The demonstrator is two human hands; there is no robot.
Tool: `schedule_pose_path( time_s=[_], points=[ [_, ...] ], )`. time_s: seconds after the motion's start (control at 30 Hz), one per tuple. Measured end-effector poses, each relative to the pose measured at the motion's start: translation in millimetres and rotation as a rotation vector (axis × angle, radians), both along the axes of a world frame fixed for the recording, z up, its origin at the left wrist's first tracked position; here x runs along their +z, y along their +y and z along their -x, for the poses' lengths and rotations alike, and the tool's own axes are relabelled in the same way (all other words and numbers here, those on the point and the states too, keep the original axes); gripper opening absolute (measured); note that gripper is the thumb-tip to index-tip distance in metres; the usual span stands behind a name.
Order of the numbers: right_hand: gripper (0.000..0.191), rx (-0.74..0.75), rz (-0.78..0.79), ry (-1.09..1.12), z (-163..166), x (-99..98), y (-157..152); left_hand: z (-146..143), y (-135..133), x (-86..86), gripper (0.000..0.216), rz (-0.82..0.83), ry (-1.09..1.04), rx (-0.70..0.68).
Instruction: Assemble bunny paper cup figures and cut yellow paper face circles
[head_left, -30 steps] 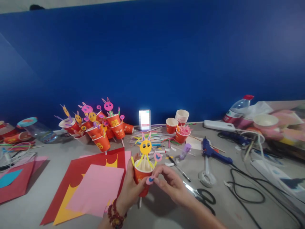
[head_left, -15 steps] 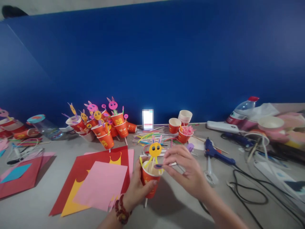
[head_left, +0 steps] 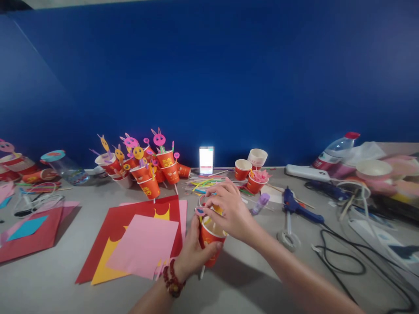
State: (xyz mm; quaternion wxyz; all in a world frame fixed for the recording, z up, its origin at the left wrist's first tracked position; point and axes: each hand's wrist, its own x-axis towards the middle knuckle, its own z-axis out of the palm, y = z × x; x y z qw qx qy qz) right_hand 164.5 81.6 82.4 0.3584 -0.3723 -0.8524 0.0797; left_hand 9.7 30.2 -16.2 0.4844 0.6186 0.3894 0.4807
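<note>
My left hand is wrapped round an orange paper cup with a white stick poking out of its bottom, held just above the grey table. My right hand reaches over the cup's mouth and covers the yellow bunny figure on straws inside it; its fingertips pinch at a small pink paper piece by the cup's left rim. A beaded bracelet circles my left wrist.
Red, yellow and pink paper sheets lie left of the cup. A cluster of finished bunny cups stands behind, with loose straws, spare cups, a blue glue gun, a tape roll, a bottle and cables to the right.
My right hand moved from the cup's right side up and over its top, hiding the yellow bunny head. The pink piece went from the cup's front to its left rim. The view drifted slightly.
</note>
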Motion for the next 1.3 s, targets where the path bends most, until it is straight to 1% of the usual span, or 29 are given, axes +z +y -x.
schedule_pose_path(
  time_s=[0.33, 0.5, 0.67, 0.97, 1.17, 1.3],
  points=[
    [0.016, -0.060, -0.025, -0.052, 6.0, -1.0, -0.8, 1.2, 0.0, 4.5, 0.081, -0.030, 0.002, 0.008],
    [0.017, -0.070, -0.046, -0.036, 6.9, -0.5, -3.4, 0.7, -0.9, 7.1, 0.080, -0.013, -0.010, 0.012],
    [0.014, -0.074, -0.055, 0.017, 6.8, 1.4, -3.8, 0.6, -0.3, 5.3, 0.075, 0.011, -0.068, -0.020],
    [0.019, -0.078, -0.070, -0.022, 10.6, -2.2, -4.6, 0.9, -0.9, 10.1, 0.077, -0.001, -0.042, 0.003],
    [0.019, -0.102, -0.118, -0.049, 11.7, -3.2, -4.2, 1.3, -1.5, 7.5, 0.081, 0.012, -0.044, 0.004],
    [0.018, -0.112, -0.125, -0.067, 12.3, -2.0, -5.4, 1.7, -1.5, 5.5, 0.079, 0.002, -0.021, 0.008]
  ],
)
